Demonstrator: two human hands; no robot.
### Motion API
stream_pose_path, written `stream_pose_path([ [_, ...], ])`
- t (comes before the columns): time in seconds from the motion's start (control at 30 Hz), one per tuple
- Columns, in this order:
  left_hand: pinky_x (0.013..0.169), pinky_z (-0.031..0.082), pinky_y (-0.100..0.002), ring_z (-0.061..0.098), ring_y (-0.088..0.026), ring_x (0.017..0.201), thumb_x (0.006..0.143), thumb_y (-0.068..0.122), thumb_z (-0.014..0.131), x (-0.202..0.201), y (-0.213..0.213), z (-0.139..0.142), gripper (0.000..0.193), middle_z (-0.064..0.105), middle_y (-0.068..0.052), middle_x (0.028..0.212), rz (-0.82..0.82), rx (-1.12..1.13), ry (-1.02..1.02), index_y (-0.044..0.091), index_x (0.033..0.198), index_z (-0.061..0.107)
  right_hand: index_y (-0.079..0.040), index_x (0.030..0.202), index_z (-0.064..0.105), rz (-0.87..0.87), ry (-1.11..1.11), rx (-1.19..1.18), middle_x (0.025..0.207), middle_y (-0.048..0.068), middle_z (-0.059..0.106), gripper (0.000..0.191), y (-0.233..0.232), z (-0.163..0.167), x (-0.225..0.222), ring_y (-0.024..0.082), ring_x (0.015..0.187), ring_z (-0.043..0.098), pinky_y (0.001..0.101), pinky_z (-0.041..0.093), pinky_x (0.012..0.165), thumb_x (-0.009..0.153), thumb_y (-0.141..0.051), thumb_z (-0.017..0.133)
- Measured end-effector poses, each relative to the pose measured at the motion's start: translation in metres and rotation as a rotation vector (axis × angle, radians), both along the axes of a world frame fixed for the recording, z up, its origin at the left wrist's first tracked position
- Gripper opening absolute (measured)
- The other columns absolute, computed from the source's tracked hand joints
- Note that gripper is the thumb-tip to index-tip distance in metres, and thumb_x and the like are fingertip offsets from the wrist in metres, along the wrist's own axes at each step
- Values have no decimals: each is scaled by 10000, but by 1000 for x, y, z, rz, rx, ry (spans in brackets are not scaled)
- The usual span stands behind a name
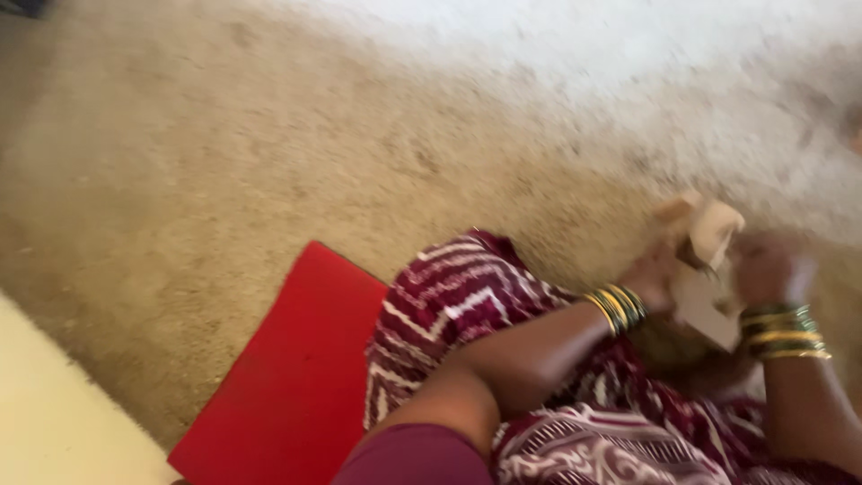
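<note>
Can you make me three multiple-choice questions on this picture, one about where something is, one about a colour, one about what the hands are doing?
1. Where does the red mat lie?
A. On the sandy ground, left of the patterned cloth
B. Over the person's wrists
C. On top of the pale object

2. What colour are the bangles on the wrists?
A. Silver and blue
B. Gold and green
C. Plain white

3. What are the hands doing?
A. Resting flat on the mat
B. Hanging away from everything
C. Both gripping the pale object

Answers:
1. A, the mat lies on the ground beside the maroon-and-white cloth.
2. B, gold and green bands show on both wrists.
3. C, the left hand and right hand close on the pale object, though blur hides what it is.
</note>
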State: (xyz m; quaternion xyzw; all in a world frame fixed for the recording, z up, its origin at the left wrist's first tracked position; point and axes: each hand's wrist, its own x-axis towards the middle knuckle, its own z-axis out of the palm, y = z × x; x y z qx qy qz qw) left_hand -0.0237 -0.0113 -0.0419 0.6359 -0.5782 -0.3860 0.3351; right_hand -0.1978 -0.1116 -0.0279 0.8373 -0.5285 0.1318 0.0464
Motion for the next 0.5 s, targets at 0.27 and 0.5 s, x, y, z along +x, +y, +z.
stream_pose_path([
  [0.27,910,637,-466,683,-295,1079,926,150,785,-16,0,5,768,617,-227,1245,-40,36,1323,-94,1516,359,-161,1021,775,-611,-226,154,990,78,743,198,19,18,-167,210,822,699,375,572,692,1102,-225,606],
  [0.5,961,562,-454,578,-351,1166,434,18,972,-5,23,26,1351,503,-279,1333,15,-374,392,-101,1481,126,-153,968,796,-418,-499,137,954,59,774,244,-3,59,-135,161,764,726,323,580,627,1130,-200,619],
])
